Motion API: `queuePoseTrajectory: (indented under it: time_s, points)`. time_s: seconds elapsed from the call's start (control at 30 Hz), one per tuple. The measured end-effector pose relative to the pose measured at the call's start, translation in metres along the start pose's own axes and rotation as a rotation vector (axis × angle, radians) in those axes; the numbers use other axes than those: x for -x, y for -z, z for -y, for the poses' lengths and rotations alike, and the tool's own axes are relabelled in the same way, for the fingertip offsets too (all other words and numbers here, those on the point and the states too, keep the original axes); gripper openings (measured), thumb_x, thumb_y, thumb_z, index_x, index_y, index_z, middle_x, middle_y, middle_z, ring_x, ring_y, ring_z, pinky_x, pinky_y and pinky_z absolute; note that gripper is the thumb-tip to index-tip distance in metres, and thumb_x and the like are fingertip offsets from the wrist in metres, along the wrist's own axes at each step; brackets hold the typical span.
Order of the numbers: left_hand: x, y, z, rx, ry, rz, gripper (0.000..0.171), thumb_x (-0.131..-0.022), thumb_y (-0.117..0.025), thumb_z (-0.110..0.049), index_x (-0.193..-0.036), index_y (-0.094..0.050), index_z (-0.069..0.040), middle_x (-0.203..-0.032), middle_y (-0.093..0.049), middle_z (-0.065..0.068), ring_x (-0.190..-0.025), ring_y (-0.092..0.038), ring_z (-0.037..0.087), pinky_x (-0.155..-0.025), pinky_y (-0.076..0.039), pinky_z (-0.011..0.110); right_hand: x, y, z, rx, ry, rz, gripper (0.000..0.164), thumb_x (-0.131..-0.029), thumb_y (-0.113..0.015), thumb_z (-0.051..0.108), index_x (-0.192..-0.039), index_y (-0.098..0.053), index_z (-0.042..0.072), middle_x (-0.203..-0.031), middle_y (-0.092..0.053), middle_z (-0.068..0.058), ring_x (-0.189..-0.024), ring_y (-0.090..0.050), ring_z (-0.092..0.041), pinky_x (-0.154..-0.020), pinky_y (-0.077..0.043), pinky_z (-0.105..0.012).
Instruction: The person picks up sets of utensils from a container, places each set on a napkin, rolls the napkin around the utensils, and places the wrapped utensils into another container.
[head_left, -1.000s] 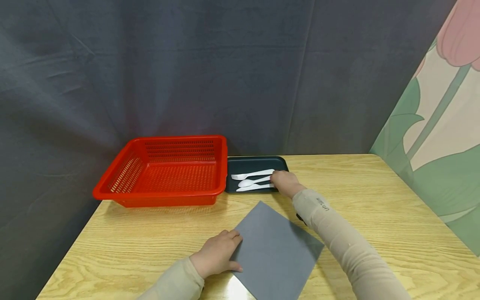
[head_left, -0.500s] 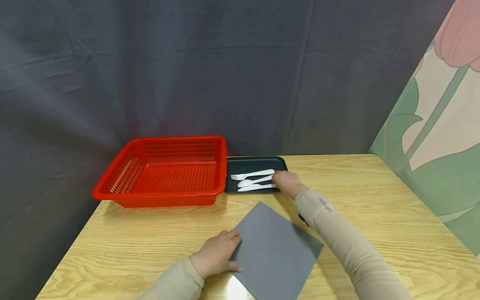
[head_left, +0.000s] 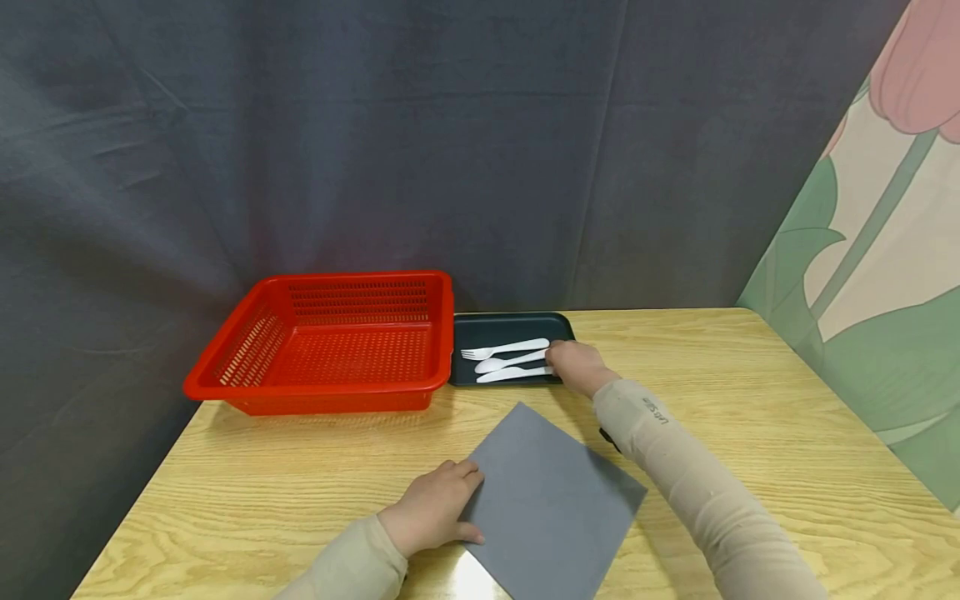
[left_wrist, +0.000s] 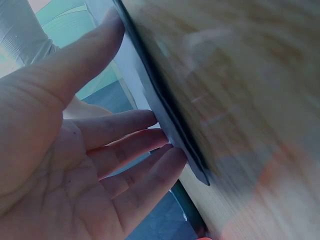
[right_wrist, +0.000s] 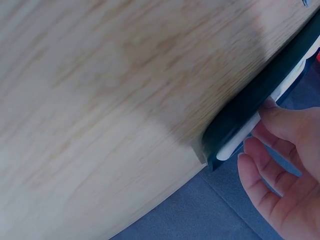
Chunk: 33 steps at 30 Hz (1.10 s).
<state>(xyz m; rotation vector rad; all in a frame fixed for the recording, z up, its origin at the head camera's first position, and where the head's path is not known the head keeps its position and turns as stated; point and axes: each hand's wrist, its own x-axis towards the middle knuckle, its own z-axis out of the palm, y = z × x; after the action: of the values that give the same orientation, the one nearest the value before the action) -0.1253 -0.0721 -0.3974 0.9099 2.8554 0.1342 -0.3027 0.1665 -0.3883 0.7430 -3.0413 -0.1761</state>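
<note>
At the handle ends of white spoon [head_left: 516, 361] and white knife [head_left: 514, 374] with the nearer right hand [head_left: 576, 367], cannot tell if pinching; laid lengthwise leftward from the grip, inside dark tray [head_left: 495, 327]; loose with left hand [head_left: 435, 508], well apart

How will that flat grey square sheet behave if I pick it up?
The grey square sheet is probably floppy: its edge looks slightly wavy beside the left hand in the left wrist view. It's likely light, being thin for its width. It seems unlikely to roll, lying flat on the pale wooden table.
</note>
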Motion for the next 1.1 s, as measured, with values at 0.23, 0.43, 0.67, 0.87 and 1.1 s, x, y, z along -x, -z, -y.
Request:
queuePoseTrajectory:
  time_s: [0.23,0.43,0.67,0.87,1.1]
  points:
    - [-0.0001,0.0003,0.0008,-0.006,-0.009,-0.009,0.071,-0.069,-0.076,-0.049,-0.122,-0.058,-0.006,-0.120,-0.058,0.003,-0.100,-0.056,0.017,-0.079,-0.051,0.026,0.0018,-0.0003,-0.0027,-0.003,-0.005,0.010,0.006,-0.089,-0.061,0.010,-0.086,-0.066,0.010,-0.087,-0.062,-0.007,-0.074,-0.059,-0.017,-0.064,-0.053,-0.031]
    - [-0.0001,0.0007,0.0007,-0.011,-0.010,-0.009,0.070,-0.069,-0.076,-0.049,-0.121,-0.058,-0.006,-0.120,-0.058,0.003,-0.100,-0.056,0.017,-0.079,-0.052,0.026,0.0022,-0.0005,-0.0035,-0.010,0.005,0.002,0.007,-0.089,-0.061,0.010,-0.085,-0.066,0.010,-0.084,-0.061,-0.007,-0.070,-0.057,-0.015,-0.062,-0.051,-0.030]
    - [0.0002,0.0011,0.0002,-0.015,-0.008,-0.010,0.070,-0.069,-0.076,-0.049,-0.121,-0.058,-0.006,-0.120,-0.059,0.003,-0.100,-0.056,0.017,-0.080,-0.051,0.025,0.0030,0.0012,-0.0028,-0.033,0.000,-0.017,0.008,-0.088,-0.061,0.009,-0.081,-0.065,0.010,-0.084,-0.062,-0.007,-0.069,-0.055,-0.014,-0.062,-0.050,-0.030]
    - [0.0005,0.0015,-0.0003,-0.010,-0.002,-0.003,0.070,-0.069,-0.076,-0.049,-0.122,-0.058,-0.006,-0.121,-0.058,0.003,-0.101,-0.056,0.017,-0.080,-0.051,0.026,0.0030,0.0021,-0.0028,-0.044,-0.004,-0.022,0.008,-0.088,-0.061,0.008,-0.082,-0.064,0.010,-0.085,-0.062,-0.007,-0.068,-0.053,-0.013,-0.061,-0.049,-0.029]
    - [0.0002,0.0023,-0.0010,-0.002,0.009,0.010,0.071,-0.069,-0.076,-0.048,-0.123,-0.058,-0.005,-0.123,-0.058,0.004,-0.103,-0.056,0.018,-0.081,-0.052,0.027,0.0051,0.0051,-0.0009,-0.039,-0.004,-0.015,0.008,-0.089,-0.061,0.008,-0.083,-0.065,0.011,-0.086,-0.061,-0.007,-0.068,-0.053,-0.013,-0.060,-0.049,-0.028]
